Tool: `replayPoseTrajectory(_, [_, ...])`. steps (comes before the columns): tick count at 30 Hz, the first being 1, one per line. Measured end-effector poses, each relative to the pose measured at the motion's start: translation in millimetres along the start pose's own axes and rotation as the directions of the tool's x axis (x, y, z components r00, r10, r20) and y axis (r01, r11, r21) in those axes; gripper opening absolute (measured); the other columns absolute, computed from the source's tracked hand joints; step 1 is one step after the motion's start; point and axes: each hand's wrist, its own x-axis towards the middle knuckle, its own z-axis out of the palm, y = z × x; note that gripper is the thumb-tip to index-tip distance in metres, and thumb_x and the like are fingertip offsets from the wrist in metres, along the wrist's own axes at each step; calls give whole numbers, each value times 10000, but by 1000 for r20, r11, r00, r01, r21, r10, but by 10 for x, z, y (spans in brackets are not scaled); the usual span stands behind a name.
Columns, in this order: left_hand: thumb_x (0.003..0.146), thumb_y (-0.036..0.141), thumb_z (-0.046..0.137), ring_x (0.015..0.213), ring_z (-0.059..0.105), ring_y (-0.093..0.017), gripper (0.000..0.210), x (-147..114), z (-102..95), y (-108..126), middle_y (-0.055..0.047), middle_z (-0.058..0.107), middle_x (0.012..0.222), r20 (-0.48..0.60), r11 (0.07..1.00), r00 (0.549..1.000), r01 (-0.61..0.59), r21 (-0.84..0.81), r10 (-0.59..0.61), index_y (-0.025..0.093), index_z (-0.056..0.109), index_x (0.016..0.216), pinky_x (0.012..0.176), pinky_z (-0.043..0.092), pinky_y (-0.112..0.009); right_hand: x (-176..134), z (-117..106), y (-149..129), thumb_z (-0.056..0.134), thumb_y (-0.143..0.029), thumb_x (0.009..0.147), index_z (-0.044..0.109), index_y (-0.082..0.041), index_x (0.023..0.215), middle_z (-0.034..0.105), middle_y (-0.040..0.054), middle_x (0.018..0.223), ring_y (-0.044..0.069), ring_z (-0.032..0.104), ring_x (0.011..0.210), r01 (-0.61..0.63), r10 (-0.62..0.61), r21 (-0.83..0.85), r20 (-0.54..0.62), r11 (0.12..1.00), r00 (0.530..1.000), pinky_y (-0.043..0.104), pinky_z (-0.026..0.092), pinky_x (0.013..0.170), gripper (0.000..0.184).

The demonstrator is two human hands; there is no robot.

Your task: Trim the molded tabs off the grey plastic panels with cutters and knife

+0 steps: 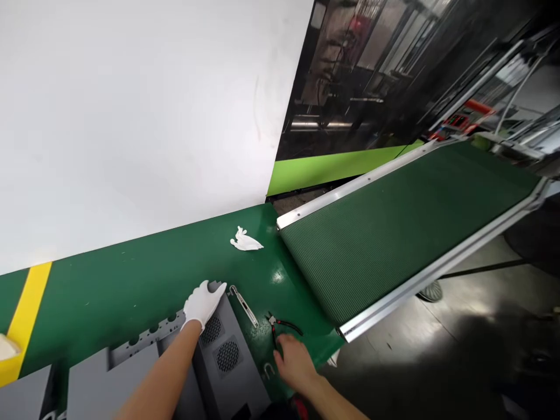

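Observation:
My left hand (203,304), in a white glove, grips the far corner of a grey plastic housing (245,373) with round mesh grilles. Its thumb lies along the edge and the fingers reach over the far side. My right hand (295,363) is bare, its fingers curled at one handle of the diagonal cutters (272,319), whose red and black handles are spread apart on the green table. A metal utility knife (244,306) lies between the housing and the cutters. Beside my right hand is a small U-shaped metal piece (268,370).
A crumpled white glove (246,240) lies on the green table (144,268). The green conveyor belt (394,221) with metal side rails meets the table's right end. Behind stands a white panel (131,116). More grey parts (109,379) are at lower left, near yellow tape (32,303). A shoe (431,291) shows below the conveyor.

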Motion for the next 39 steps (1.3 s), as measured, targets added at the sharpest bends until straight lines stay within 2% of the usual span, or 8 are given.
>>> replayPoseTrajectory(4, [833,859,403,1244,638,-475,860,44,58,8,-215,715,1295,-10,995,995,96,15,-96,223,555,1392,1029,484,-588,187,39,149,644,-297,863,418,-171,1569,399,249,1629,460,422,1455,-134,126,-174,-61,976,990,630,408,1114,752])
replayPoseTrajectory(9, [777,913,442,1190,672,-471,903,87,38,-30,-216,734,1239,-31,987,986,162,17,-162,217,564,1338,1021,494,-564,265,107,140,720,-143,721,353,-168,1608,387,270,1606,489,396,1435,-135,125,-276,-51,952,991,656,371,1123,961])
replayPoseTrajectory(14, [740,926,485,1204,664,-477,985,132,25,17,-238,713,1293,-44,978,977,207,-6,-207,183,535,1384,1058,476,-584,164,-22,295,621,-96,746,514,-136,1434,549,253,1393,427,519,1324,-226,221,-108,-57,968,974,542,424,1073,697])
replayPoseTrajectory(17, [745,905,513,1216,658,-467,976,151,53,56,-235,702,1319,-57,977,976,210,-23,-211,165,538,1382,1078,468,-591,-146,-17,446,543,-175,837,623,-151,1199,695,161,1142,303,681,1063,-232,231,16,65,972,971,396,509,930,372])
replayPoseTrajectory(19, [753,898,516,1226,648,-467,955,146,90,69,-226,696,1334,-77,980,977,197,-28,-199,172,550,1372,1079,466,-605,-424,63,476,485,-169,874,632,-187,1126,734,83,988,235,710,901,-202,187,94,149,975,971,329,518,831,292])
replayPoseTrajectory(24, [806,876,465,1275,600,-487,927,63,197,63,-242,655,1379,-164,987,973,162,-3,-160,163,551,1393,1086,442,-649,-860,360,323,523,-125,823,612,-194,1248,734,111,1182,257,703,1096,-119,80,158,229,980,970,332,494,946,440])
replayPoseTrajectory(30, [840,867,418,1252,604,-494,924,31,229,30,-244,674,1342,-192,990,976,117,76,-101,153,546,1412,1084,437,-658,-866,505,204,508,-149,830,580,-162,1330,684,177,1311,294,678,1178,-128,93,150,221,980,971,379,493,989,506])
replayPoseTrajectory(39, [851,857,419,1280,591,-493,926,29,214,73,-257,656,1372,-176,987,978,130,94,-112,144,530,1431,1108,424,-654,-813,561,233,528,-226,851,629,-200,1191,739,129,1172,277,692,1094,-129,99,179,163,975,982,364,487,960,356])
